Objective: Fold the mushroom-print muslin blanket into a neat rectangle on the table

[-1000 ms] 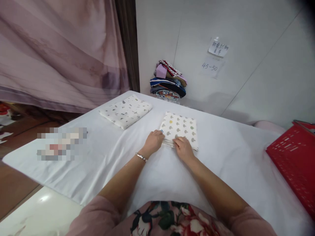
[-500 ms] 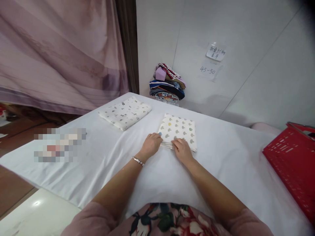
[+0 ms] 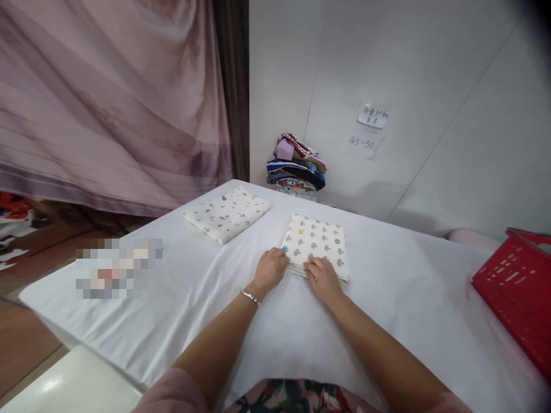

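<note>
A folded white cloth (image 3: 318, 240) printed with grey tree-like shapes and a few coloured ones lies flat on the white-covered table (image 3: 387, 321). Its layered near edge faces me. My left hand (image 3: 272, 268), with a silver bracelet at the wrist, is closed on the near left corner. Along the middle of that same edge, my right hand (image 3: 323, 276) pinches the layers, fingers on top and thumb at the fold. A second folded white cloth (image 3: 227, 214) with small dark prints rests farther back on the left, apart from both hands.
A pile of folded fabrics (image 3: 297, 166) stands behind the table against the wall. A red plastic basket (image 3: 512, 287) is at the right edge. Something blurred out (image 3: 118, 269) lies on the table's left side. A pink curtain (image 3: 112, 103) hangs at the left.
The view has tilted up and turned slightly left, so everything appears lower and a little to the right. Both hands keep their places on the cloth's near edge.
</note>
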Motion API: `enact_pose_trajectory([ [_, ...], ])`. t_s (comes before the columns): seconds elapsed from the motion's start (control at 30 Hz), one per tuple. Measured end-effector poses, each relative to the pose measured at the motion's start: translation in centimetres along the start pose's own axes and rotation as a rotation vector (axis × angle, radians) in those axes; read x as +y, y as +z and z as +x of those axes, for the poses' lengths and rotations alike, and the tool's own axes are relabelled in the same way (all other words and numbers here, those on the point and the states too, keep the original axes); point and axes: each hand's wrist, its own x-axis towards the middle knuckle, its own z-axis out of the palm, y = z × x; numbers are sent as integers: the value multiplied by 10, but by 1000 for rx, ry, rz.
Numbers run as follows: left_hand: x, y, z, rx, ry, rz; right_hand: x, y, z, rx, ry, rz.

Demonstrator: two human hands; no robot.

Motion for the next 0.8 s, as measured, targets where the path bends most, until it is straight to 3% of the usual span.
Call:
enact_pose_trajectory([
  [0.17,7,-9,9,0,-114,-82,0,1,-5,-10,-37,-4],
  [0.27,16,-10,25,45,-102,-74,-2,3,-6,4,-27,-14],
  [0.37,22,-1,37,42,-52,-84,-7,1,-6,4,2,10],
  [0.5,21,16,36,-24,-167,-129,-8,-15,-2,-94,51,214],
  [0.57,19,19,36,-36,-222,-196,3,-25,6,-106,119,298],
  [0.67,14,17,43,-83,-326,-267,36,-33,21,-15,298,228],
  [0.73,10,13,50,-78,-425,-249,60,-30,30,8,471,127],
  [0.8,6,12,55,-67,-535,-211,80,-22,34,-54,651,94],
])
